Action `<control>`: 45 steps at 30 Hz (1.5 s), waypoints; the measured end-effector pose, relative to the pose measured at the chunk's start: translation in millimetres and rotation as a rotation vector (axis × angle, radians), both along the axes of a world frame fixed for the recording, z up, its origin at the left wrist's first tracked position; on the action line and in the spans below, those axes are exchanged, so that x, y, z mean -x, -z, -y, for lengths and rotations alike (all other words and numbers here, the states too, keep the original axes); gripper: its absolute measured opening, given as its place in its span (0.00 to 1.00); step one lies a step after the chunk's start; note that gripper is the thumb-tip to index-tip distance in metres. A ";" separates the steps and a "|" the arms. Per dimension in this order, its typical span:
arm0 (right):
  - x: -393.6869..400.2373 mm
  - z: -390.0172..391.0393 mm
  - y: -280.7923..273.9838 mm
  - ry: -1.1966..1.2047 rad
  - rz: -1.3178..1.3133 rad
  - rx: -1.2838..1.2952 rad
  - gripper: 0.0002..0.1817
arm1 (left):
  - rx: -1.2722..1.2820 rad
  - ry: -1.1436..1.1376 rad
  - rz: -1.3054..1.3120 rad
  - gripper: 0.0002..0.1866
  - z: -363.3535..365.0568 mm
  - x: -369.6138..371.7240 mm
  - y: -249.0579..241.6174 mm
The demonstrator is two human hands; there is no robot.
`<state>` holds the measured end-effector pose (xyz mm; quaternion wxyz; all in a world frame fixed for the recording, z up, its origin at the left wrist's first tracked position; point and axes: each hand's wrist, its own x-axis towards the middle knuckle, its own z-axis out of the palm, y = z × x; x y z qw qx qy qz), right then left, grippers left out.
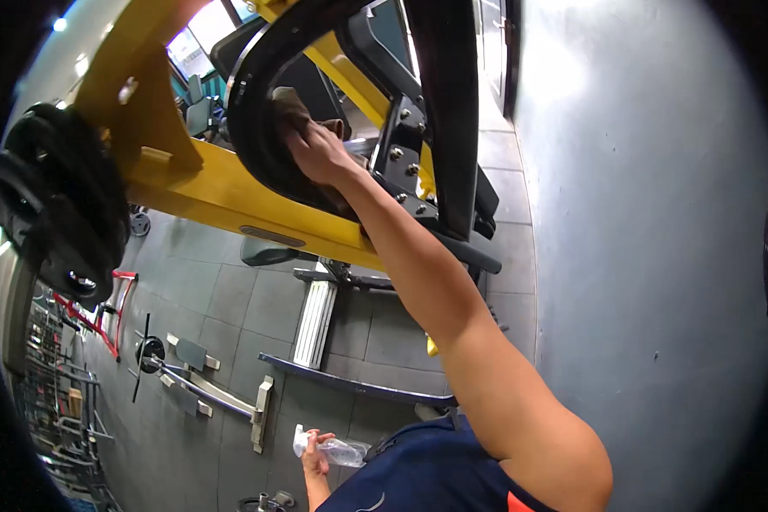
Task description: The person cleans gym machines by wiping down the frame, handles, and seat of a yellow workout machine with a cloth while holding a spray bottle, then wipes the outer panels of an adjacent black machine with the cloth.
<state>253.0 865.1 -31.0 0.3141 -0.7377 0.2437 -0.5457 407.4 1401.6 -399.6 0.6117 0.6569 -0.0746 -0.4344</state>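
Right hand (320, 158) holds cloth (289, 102) on curved black bar (249, 115), top middle of frame. Best with cloth flat under fingers, soft even push along bend. Left hand (315, 461) closed round clear bottle (343, 451), bottom middle.

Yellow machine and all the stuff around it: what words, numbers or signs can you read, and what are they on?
No words or numbers can be read here.
Oval badge on the yellow beam: too small to read.
Black weight plates: too blurred to read.
Clear bottle: no readable label.
Dark blue top: only a pale curved mark, no letters I can make out.
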 end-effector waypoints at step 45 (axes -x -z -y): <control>96.3 -79.9 192.0 0.508 0.072 0.104 0.35 | -0.095 0.021 -0.037 0.12 -3.7 7.0 -30.1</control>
